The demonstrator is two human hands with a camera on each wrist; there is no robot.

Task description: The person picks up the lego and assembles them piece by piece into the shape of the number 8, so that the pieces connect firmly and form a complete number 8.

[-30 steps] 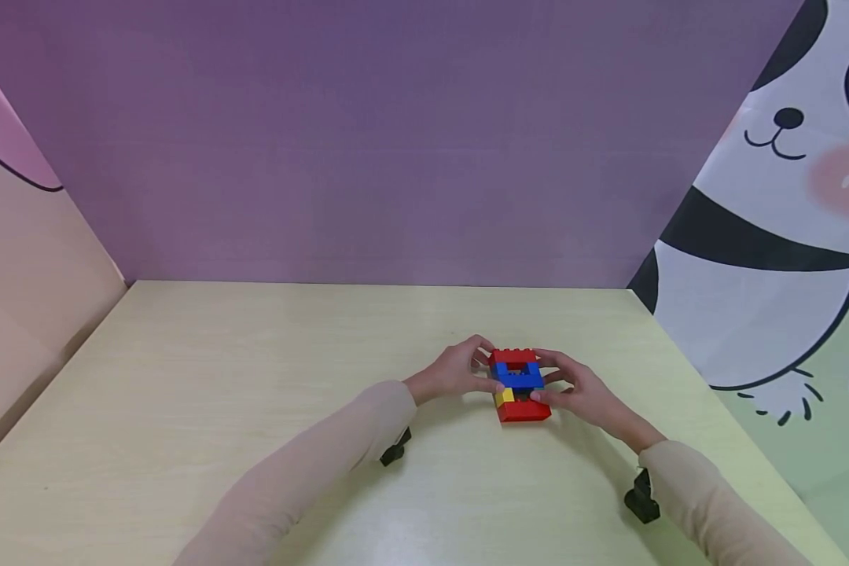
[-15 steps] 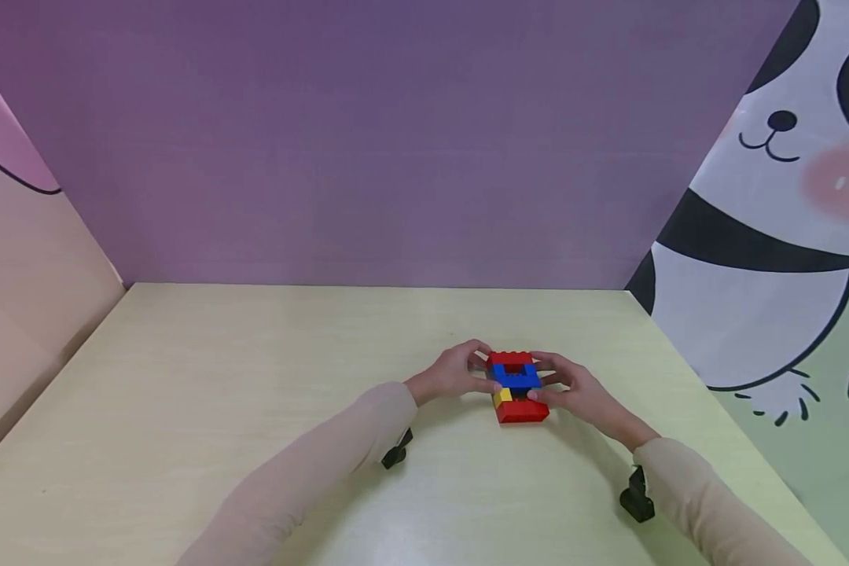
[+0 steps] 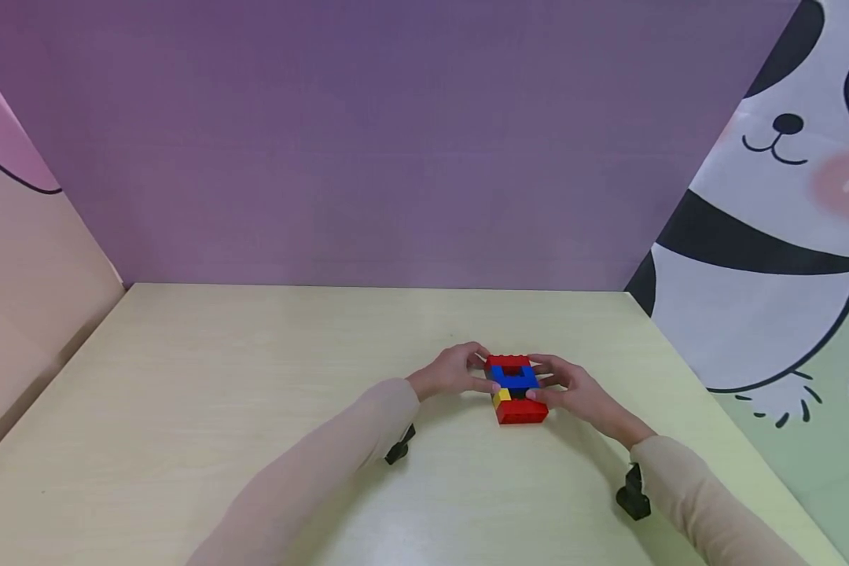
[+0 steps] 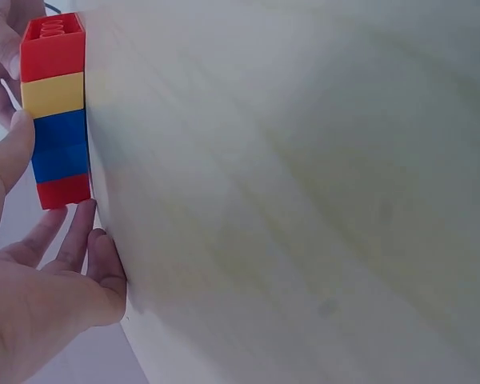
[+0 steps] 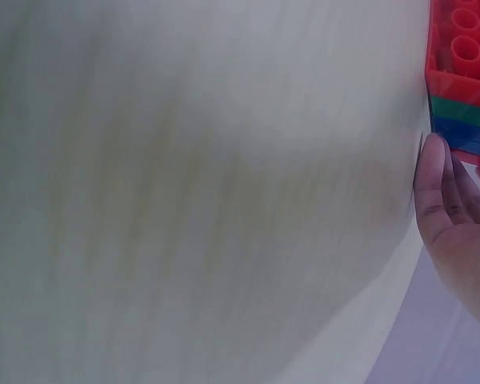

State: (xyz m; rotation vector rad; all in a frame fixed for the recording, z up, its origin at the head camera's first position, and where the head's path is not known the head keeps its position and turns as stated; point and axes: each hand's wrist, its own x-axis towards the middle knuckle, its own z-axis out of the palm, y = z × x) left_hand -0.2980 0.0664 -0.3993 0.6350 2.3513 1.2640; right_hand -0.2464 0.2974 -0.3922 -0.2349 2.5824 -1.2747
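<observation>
A building-brick structure point(image 3: 515, 381) of red, blue and yellow bricks lies on the table, right of centre in the head view. My left hand point(image 3: 454, 371) holds it from the left, thumb beside the yellow brick point(image 4: 54, 95) and fingers at the far red brick point(image 4: 64, 191). From the right, my right hand point(image 3: 575, 389) grips it with thumb near the front red brick point(image 3: 522, 413) and fingers towards the far end. A green brick point(image 5: 462, 110) shows in the right wrist view, and the near red brick turns its hollow underside outward.
The pale wooden table point(image 3: 255, 377) stretches around the hands. A purple wall panel point(image 3: 382, 141) stands behind it, with a panda-printed panel point(image 3: 771, 314) on the right side. Dark wrist devices point(image 3: 633, 495) hang below the sleeves.
Both hands keep their hold on the brick structure. The structure and my right hand have shifted very slightly left; the head view itself has moved a little too.
</observation>
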